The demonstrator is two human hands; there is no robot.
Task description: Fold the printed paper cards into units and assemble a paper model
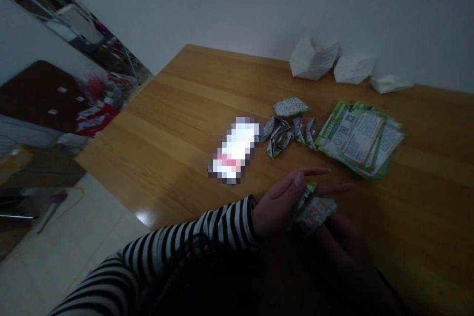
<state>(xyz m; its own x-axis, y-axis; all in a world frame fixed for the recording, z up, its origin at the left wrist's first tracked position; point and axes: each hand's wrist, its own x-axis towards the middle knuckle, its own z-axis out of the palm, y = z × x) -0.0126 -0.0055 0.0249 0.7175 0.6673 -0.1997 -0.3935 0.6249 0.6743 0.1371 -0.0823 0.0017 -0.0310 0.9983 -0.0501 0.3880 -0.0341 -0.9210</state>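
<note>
Near the table's front edge, my left hand (279,202) and my right hand (342,239) hold a small folded piece of printed paper (314,213) between them. Green and white print shows on it. The left thumb presses on its upper left side while other left fingers stretch out to the right. From the lower right, my right fingers pinch it; that hand is in shadow. Beyond my hands lie several folded paper pieces (280,138) and one flatter folded piece (291,106). To their right rests a fanned stack of green-and-white printed leaflets (351,133).
A phone (237,150) with a lit, blurred screen lies left of the folded pieces. White folded paper shapes (314,59) stand along the wall at the back. The wooden table (174,103) ends at the left, above a tiled floor with red bags (98,113) beyond.
</note>
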